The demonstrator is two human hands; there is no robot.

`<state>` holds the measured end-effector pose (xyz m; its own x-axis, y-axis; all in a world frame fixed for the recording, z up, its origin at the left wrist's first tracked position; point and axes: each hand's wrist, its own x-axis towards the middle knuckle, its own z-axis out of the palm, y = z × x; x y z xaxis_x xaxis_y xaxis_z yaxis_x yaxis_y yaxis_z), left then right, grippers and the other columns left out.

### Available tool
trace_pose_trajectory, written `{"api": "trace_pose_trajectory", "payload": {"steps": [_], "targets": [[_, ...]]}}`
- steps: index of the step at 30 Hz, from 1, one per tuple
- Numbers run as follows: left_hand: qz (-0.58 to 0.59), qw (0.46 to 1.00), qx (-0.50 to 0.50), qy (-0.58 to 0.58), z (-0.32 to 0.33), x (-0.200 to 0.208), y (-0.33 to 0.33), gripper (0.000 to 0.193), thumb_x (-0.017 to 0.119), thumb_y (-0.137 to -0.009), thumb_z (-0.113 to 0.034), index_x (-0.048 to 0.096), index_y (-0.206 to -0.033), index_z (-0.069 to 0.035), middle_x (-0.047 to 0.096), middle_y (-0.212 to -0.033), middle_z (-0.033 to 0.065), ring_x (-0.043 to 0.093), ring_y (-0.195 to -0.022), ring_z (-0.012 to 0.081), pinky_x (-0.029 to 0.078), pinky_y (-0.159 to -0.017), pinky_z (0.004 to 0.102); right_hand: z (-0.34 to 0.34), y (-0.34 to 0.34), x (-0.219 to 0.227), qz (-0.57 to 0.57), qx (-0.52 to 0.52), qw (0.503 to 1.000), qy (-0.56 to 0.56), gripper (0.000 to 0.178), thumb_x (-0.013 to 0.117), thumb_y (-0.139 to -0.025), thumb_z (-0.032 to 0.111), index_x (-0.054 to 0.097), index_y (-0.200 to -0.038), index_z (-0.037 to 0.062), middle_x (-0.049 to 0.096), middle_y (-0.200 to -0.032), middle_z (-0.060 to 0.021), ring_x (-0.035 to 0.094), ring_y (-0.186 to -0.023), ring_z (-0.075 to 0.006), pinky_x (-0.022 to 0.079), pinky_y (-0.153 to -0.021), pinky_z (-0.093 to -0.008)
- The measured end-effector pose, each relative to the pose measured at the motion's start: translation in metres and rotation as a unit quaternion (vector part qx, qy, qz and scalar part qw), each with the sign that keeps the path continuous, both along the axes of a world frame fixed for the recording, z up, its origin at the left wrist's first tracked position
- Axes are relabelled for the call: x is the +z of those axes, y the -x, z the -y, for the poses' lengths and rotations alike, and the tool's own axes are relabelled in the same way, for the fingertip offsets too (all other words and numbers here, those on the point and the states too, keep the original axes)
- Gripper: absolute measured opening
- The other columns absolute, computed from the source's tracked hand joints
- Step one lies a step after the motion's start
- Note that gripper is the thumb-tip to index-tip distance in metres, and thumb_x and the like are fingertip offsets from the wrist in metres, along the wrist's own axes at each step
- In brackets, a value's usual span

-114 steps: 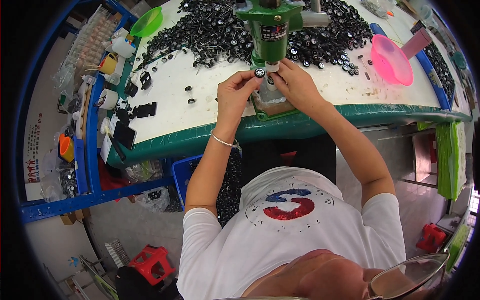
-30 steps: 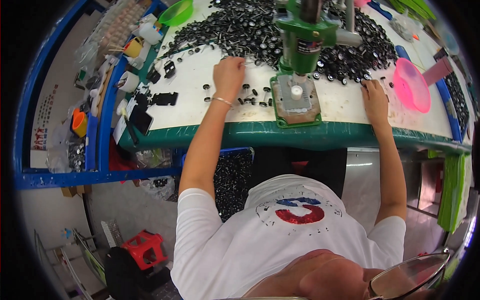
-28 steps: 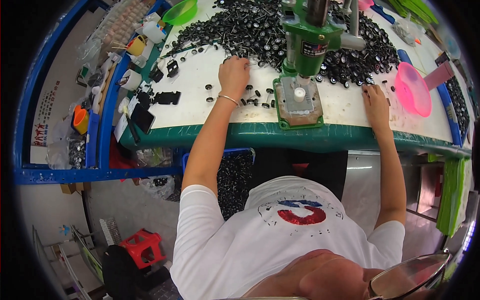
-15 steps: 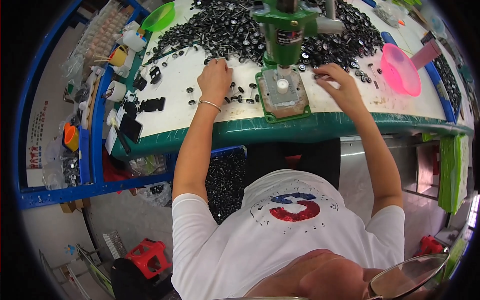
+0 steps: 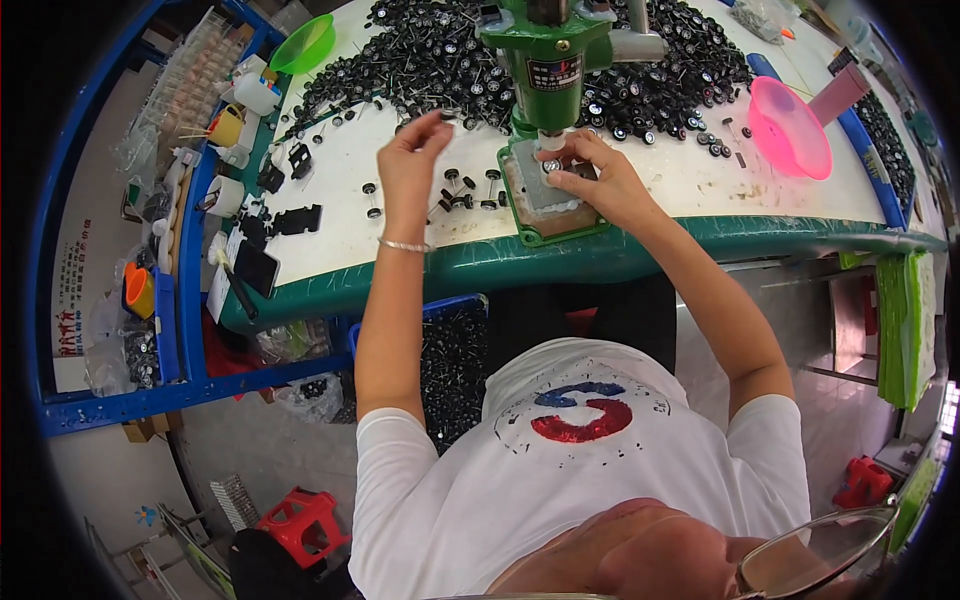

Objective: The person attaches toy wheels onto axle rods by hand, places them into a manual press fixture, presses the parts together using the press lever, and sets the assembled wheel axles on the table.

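My right hand (image 5: 604,180) pinches a small black toy wheel (image 5: 552,166) with a silvery hub, holding it over the metal plate (image 5: 540,195) of a green bench press (image 5: 548,85). The press ram comes down right above my fingertips. My left hand (image 5: 408,165) is raised in front of the pile, its thumb and forefinger drawn together. What they grip is too small and blurred to name. Between that hand and the press lie several wheels on thin metal axles (image 5: 492,188). A big heap of black wheels and axles (image 5: 440,75) spreads behind both hands.
A pink bowl (image 5: 790,130) stands on the right, beside a blue-edged tray of black parts (image 5: 885,150). At the left are a green bowl (image 5: 303,45), black plastic pieces (image 5: 298,220) and a phone (image 5: 256,268). A padded green edge (image 5: 400,258) runs along the table's front.
My right hand has moved left from beside the press to its plate, bringing a wheel. My left hand has lifted off the tabletop and shifted slightly left.
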<state>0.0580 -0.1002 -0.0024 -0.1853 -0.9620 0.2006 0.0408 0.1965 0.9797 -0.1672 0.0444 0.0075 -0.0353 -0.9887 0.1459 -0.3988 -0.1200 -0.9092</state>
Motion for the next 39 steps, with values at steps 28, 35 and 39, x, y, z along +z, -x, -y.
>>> {"api": "trace_pose_trajectory", "payload": {"steps": [28, 35, 39], "targets": [[-0.077, 0.978, -0.186, -0.046, -0.074, 0.007, 0.063, 0.015, 0.071, -0.084, -0.002, 0.072, -0.099, -0.001, 0.070, -0.091, 0.0013, 0.062, -0.085, 0.0081, 0.047, -0.081, 0.0231, 0.020, 0.036, 0.007, 0.185, -0.115, 0.974, 0.061, 0.029, 0.056, -0.099, 0.027, 0.067, -0.122, 0.0139, 0.058, -0.082, 0.0053, 0.050, -0.074, -0.0038, 0.041, -0.065, -0.0195], [-0.120, 0.979, -0.163, -0.022, -0.074, 0.002, 0.069, 0.012, 0.074, -0.081, -0.002, 0.073, -0.093, 0.000, 0.066, -0.090, -0.0004, 0.058, -0.080, 0.0067, 0.046, -0.074, 0.0217, 0.064, 0.063, 0.157, 0.273, -0.057, 0.949, 0.147, 0.032, 0.051, -0.100, 0.038, 0.064, -0.103, 0.0097, 0.059, -0.083, 0.0007, 0.056, -0.079, -0.0098, 0.046, -0.076, -0.0268], [-0.145, 0.973, -0.174, -0.034, -0.077, 0.008, 0.073, 0.012, 0.074, -0.081, -0.001, 0.073, -0.093, 0.001, 0.065, -0.092, 0.0015, 0.058, -0.083, 0.0085, 0.046, -0.078, 0.0235, 0.092, 0.048, 0.242, 0.332, -0.036, 0.927, 0.173, 0.030, 0.062, -0.095, 0.036, 0.061, -0.101, 0.0057, 0.054, -0.070, 0.0013, 0.052, -0.061, -0.0093, 0.041, -0.050, -0.0242]]}}
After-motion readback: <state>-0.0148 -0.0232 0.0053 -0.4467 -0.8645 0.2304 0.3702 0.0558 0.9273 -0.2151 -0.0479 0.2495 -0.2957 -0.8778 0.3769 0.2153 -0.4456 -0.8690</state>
